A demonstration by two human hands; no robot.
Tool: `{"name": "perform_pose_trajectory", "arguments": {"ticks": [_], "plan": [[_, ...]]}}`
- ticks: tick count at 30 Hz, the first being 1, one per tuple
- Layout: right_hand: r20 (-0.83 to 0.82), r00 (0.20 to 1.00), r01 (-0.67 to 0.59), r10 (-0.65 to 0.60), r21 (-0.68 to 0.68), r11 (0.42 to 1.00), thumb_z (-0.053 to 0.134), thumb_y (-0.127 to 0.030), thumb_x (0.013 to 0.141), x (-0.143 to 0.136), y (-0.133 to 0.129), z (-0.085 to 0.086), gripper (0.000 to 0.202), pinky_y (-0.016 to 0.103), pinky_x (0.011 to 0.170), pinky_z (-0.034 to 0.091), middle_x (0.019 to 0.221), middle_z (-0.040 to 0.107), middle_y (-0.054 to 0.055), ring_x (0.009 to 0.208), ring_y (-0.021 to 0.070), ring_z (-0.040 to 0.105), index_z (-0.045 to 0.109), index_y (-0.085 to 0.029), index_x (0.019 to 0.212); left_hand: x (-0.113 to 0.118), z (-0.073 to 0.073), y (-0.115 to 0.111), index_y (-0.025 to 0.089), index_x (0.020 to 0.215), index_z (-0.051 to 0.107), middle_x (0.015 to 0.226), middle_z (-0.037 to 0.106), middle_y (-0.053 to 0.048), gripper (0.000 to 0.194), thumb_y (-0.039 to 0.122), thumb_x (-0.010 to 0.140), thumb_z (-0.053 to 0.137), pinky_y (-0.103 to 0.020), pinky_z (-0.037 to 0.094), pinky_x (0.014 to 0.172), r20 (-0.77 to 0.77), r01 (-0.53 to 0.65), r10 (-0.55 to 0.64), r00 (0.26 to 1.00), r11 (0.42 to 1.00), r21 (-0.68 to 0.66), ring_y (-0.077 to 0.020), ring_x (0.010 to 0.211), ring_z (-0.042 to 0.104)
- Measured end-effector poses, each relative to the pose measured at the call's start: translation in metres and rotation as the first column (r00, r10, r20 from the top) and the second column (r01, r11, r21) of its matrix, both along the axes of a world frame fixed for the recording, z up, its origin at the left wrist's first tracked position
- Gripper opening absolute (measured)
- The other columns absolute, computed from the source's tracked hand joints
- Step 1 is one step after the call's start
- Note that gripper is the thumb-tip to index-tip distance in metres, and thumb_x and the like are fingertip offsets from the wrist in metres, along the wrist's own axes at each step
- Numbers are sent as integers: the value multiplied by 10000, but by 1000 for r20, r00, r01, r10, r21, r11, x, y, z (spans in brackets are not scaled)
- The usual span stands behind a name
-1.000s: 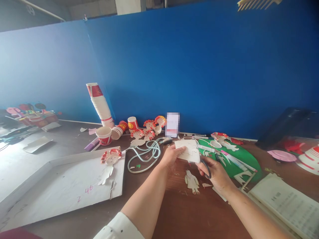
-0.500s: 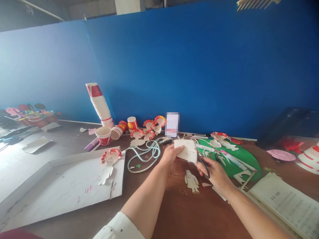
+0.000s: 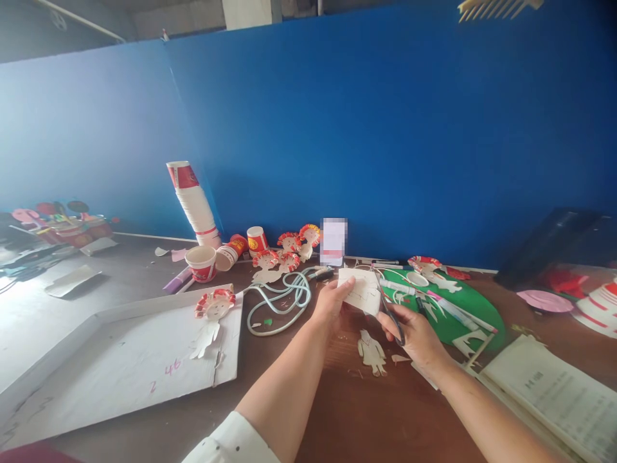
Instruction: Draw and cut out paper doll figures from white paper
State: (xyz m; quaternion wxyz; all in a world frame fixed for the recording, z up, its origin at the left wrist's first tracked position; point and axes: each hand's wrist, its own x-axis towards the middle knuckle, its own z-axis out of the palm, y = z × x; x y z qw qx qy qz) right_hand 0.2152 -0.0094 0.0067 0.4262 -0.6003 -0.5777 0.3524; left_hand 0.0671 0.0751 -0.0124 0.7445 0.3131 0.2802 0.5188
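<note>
My left hand [image 3: 333,299] pinches the left edge of a white piece of paper [image 3: 362,293] with dark lines drawn on it, thumb on top. Scissors [image 3: 394,315] with dark handles are in my right hand [image 3: 407,329], fingers through the loops. Their blades lie along the paper's right edge, partly hidden by it. Below, on the brown table, rests a white paper figure cutout [image 3: 371,353] with a small scrap [image 3: 399,359] beside it.
A green round mat [image 3: 475,308] holds markers and scraps at right, near an open book [image 3: 554,386]. Left are a white box lid [image 3: 120,360] with a red-fringed paper figure [image 3: 214,304], a coiled pale cable [image 3: 307,292] and a leaning cup stack [image 3: 195,206]. A blue partition [image 3: 337,128] stands behind.
The paper has tilted slightly in my left hand, and the scissors have shifted a little along its right edge. The things on the table stay where they were.
</note>
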Motion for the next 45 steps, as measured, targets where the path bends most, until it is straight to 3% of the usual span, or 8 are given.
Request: {"name": "perform_pose_trajectory", "arguments": {"ticks": [4,9,14,20,26,38,45], "plan": [[-30,999,27,-28,-22,999,619,-479,745,2,2,-5,279,264,528,360,510,529,-32,531,157,479,646,-204,783,4,4,-6,98,938,641,832,668,-103,451,389,623,780,-243,455,563,-20,53,-55,998,996,-65,-141,631,603],[-85,992,94,-96,-20,995,647,-451,715,-1,1,-1,250,258,495,319,483,517,-44,504,147,461,646,-207,767,7,-1,-8,116,945,641,845,668,-96,419,275,590,796,-225,433,516,-59,144,-149,987,986,-84,-128,612,589],[-95,992,84,-86,-25,996,666,-435,706,0,1,-1,243,267,508,331,482,536,-40,508,152,470,647,-209,795,7,-5,-6,120,912,653,820,664,-90,374,261,591,786,-216,422,506,-87,105,-112,990,991,-81,-122,609,578],[-54,997,57,-58,-20,998,656,-501,706,2,2,-1,288,274,513,342,483,531,-32,504,158,477,618,-217,672,5,2,-8,121,889,647,811,661,-81,346,249,595,777,-227,430,512,-92,96,-103,990,992,-78,-123,598,574],[-104,994,43,-43,-2,999,666,-484,722,1,3,-1,283,268,519,344,534,525,-36,499,137,462,617,-212,666,4,5,-9,109,909,649,874,670,-112,370,247,592,779,-262,477,571,-72,91,-97,993,993,-77,-166,676,613],[-85,996,41,-40,4,999,630,-447,767,-2,0,3,271,273,545,328,522,491,-36,509,132,428,583,-206,652,3,-1,-5,107,872,657,834,661,-102,328,257,606,777,-213,419,505,-95,69,-75,993,996,-63,-131,629,585],[-70,997,36,-36,3,999,630,-451,764,-3,-1,5,320,259,538,319,504,487,-42,506,122,424,540,-201,586,2,8,-8,92,931,655,929,674,-132,383,231,596,778,-264,502,606,-70,61,-66,995,995,-81,-178,728,625]]}}
